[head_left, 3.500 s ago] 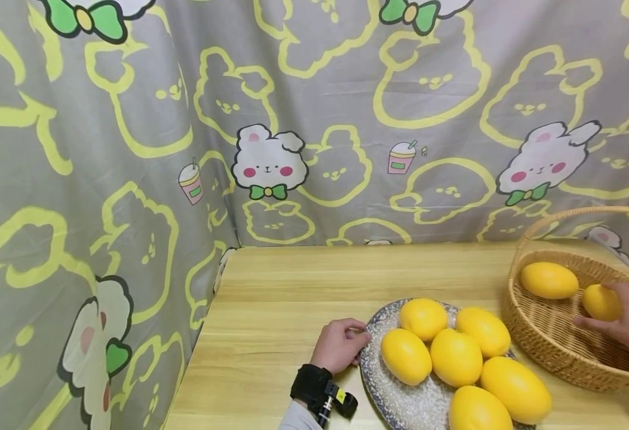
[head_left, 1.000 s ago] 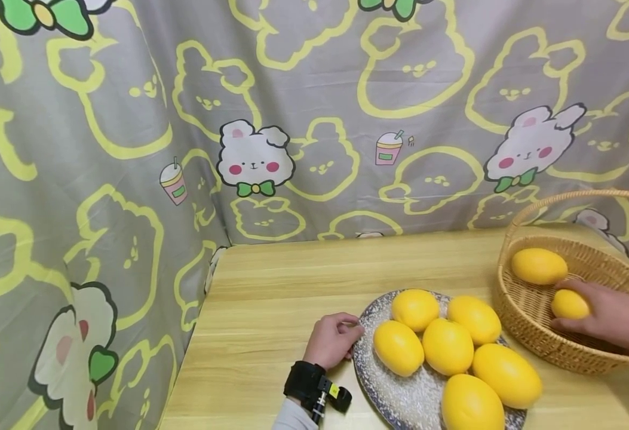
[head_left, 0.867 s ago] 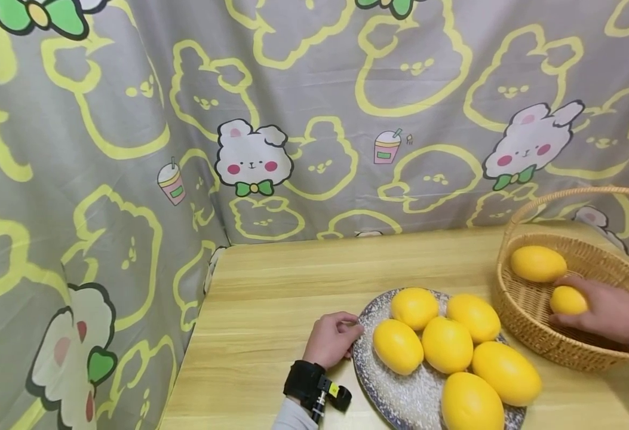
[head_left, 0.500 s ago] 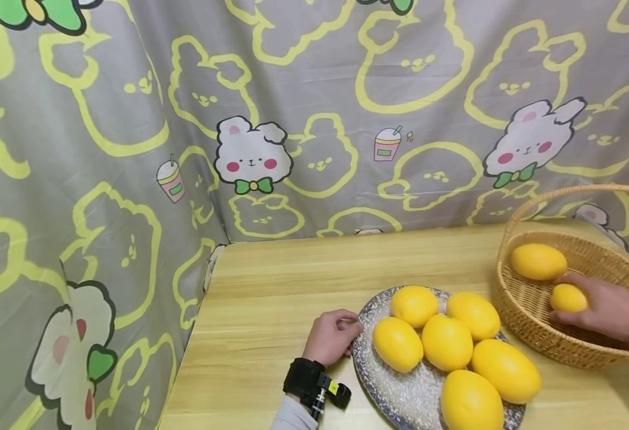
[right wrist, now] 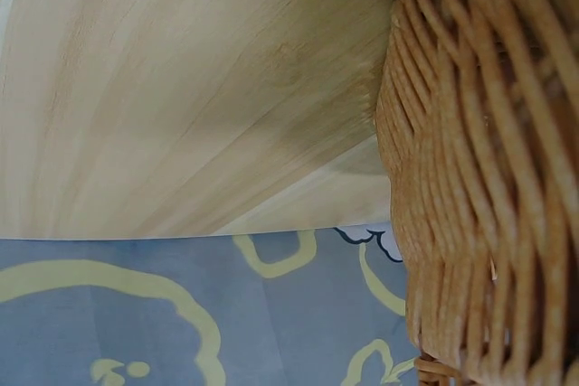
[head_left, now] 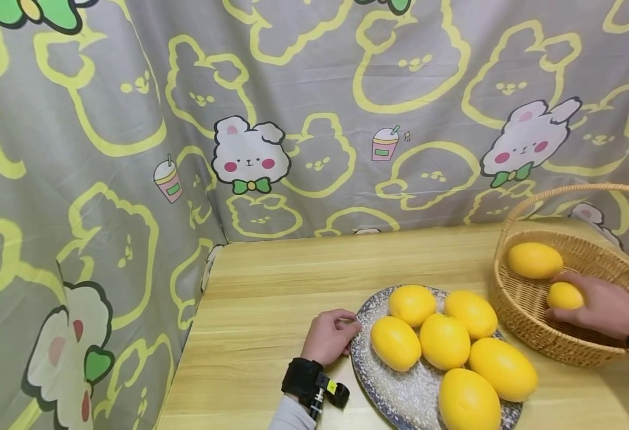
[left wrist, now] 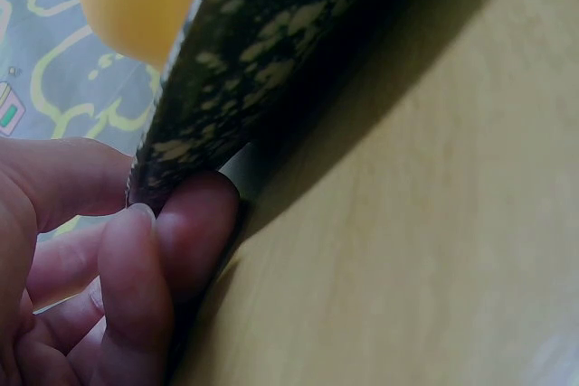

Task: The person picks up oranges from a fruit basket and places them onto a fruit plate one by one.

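In the head view my left hand [head_left: 329, 337] is at the left rim of a speckled grey plate [head_left: 400, 391]. The left wrist view shows its thumb and fingers [left wrist: 136, 268] pinching the rim of the plate, which tilts there above the table. Several yellow lemons [head_left: 445, 341] lie on the plate. My right hand [head_left: 607, 304] reaches into a wicker basket [head_left: 540, 340] and holds a lemon [head_left: 564, 296] between thumb and fingers. Beside it in the basket lies another lemon [head_left: 534, 260]. The right wrist view shows the basket's woven side [right wrist: 479, 178], with the hand out of sight.
The basket's tall arched handle [head_left: 577, 190] rises over its far side. The plate and basket stand close together on a wooden table [head_left: 271, 280]. A patterned curtain [head_left: 314, 119] hangs behind and to the left.
Since the first frame, the right hand and its lemon have shifted left and toward the front within the basket. Over the last second both hands stay nearly still. The head view has drifted slightly.
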A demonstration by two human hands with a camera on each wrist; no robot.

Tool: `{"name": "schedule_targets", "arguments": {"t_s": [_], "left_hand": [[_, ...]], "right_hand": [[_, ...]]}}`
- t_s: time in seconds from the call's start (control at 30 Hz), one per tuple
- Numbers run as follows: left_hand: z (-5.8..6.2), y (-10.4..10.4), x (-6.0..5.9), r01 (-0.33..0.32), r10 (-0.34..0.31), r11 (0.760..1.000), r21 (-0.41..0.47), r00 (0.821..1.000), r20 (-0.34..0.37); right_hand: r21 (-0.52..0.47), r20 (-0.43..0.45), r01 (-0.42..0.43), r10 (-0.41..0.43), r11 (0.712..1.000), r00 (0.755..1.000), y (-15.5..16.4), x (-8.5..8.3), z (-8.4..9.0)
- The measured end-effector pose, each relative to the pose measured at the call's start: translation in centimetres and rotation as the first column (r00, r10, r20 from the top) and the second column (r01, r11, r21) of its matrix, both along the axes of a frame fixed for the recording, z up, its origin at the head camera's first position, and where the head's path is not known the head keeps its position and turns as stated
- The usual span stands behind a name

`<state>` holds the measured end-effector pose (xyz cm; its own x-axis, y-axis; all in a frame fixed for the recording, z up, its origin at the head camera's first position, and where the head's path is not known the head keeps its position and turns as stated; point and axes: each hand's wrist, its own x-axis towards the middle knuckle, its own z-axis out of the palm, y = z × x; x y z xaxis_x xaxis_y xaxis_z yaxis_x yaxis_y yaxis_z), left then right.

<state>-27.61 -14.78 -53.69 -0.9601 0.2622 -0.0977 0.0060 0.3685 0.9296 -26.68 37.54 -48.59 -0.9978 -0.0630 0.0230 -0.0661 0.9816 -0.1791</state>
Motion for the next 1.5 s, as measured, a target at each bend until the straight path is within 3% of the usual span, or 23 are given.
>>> {"name": "schedule_targets", "arguments": {"t_s": [0.8,1.5], "left_hand": [[0.18,-0.05,0.04,0.001,-0.001,1.000,0.008,1.000,-0.001],[0.16,-0.09,0.11,0.010,-0.010,1.000,0.006,1.000,-0.001]], "right_hand": [[0.004,-0.006,0.007,-0.007,1.000,1.000,-0.53,0.18,0.86],[0.008,0.016,0.027,-0.027,1.000,1.000,-0.38,0.39,0.45]]}}
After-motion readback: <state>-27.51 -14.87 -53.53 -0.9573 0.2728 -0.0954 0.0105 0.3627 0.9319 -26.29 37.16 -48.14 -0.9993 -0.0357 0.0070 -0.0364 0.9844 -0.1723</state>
